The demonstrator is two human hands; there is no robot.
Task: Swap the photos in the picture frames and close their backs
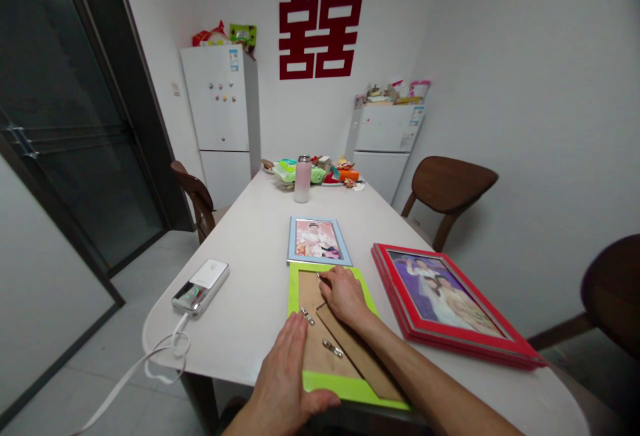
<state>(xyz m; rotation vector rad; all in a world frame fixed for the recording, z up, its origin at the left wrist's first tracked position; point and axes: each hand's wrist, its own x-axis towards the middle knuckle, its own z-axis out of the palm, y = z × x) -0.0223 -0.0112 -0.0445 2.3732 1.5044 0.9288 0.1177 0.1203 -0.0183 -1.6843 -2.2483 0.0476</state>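
A lime-green picture frame (333, 380) lies face down at the near edge of the table, its brown backing board (309, 346) showing. On the backing sit two small metal clips, one being the metal clip (332, 348) near the middle. A folded brown stand leg (345, 343) runs slantwise, partly under my right forearm. My left hand (286, 363) rests along the frame's left side with fingers stretched and thumb apart. Near the top of the backing, my right hand (344, 293) pinches a small metal piece, mostly covered by the fingertips.
Beyond the green frame lies a light-blue framed photo (292, 239). Red framed photos (400, 303) are stacked at right. A power bank (201, 287) with a white cable is at left. Farther back stand a pink bottle (303, 181) and snack packets (285, 171). Chairs (445, 186) flank the table.
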